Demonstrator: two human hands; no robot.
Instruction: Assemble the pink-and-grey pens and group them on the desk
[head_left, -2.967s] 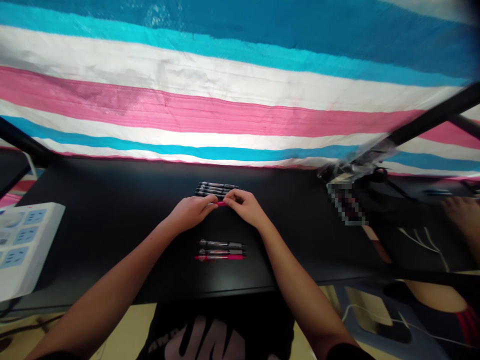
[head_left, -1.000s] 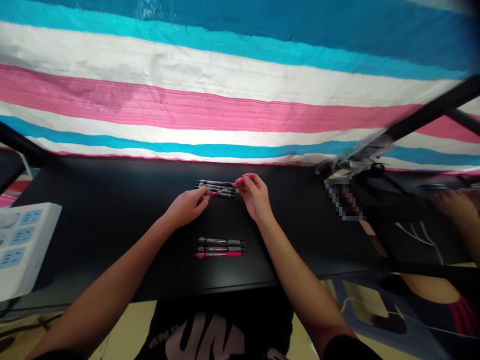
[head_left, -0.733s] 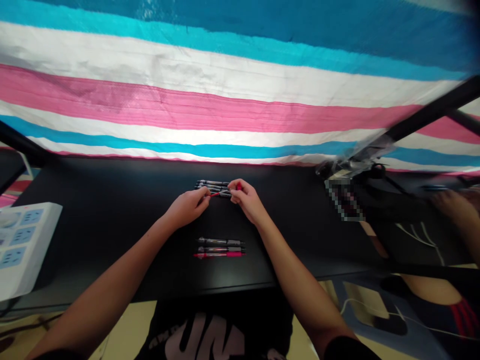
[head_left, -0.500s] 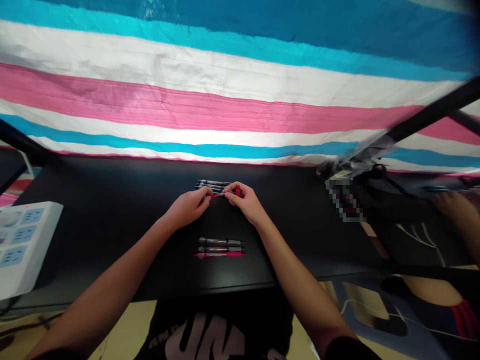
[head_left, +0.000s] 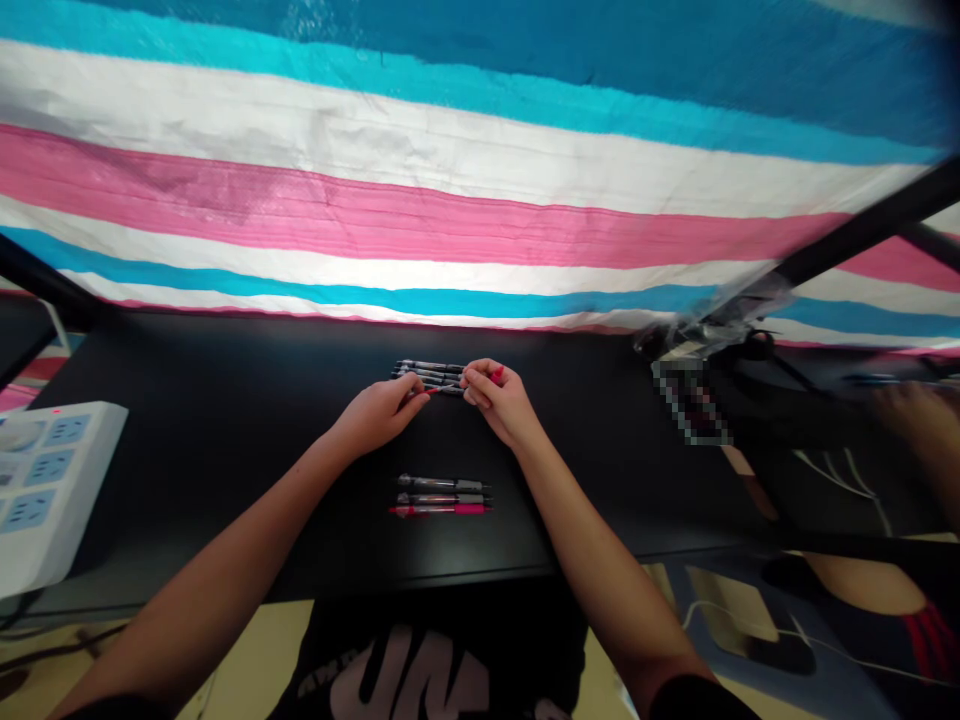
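My left hand (head_left: 379, 412) and my right hand (head_left: 497, 400) meet over the middle of a black desk (head_left: 225, 430). Between them they hold the parts of a pink pen (head_left: 495, 376): the left pinches a thin red-tipped piece, and the right is closed on the pink barrel end. Just behind the fingers lies a row of dark pens (head_left: 431, 372). Nearer to me, three pens (head_left: 441, 496) lie side by side, two grey and one pink.
A striped pink, white and blue sheet (head_left: 450, 200) hangs behind the desk. A white power strip (head_left: 45, 480) sits at the left edge. At the right, black bars, cables and another person's hand (head_left: 919, 420) and leg (head_left: 870, 585) are in view.
My right hand lifted the pink barrel away from the thin piece, brought it back against it, and now grips it close beside my left fingers. The pens on the desk stayed put.
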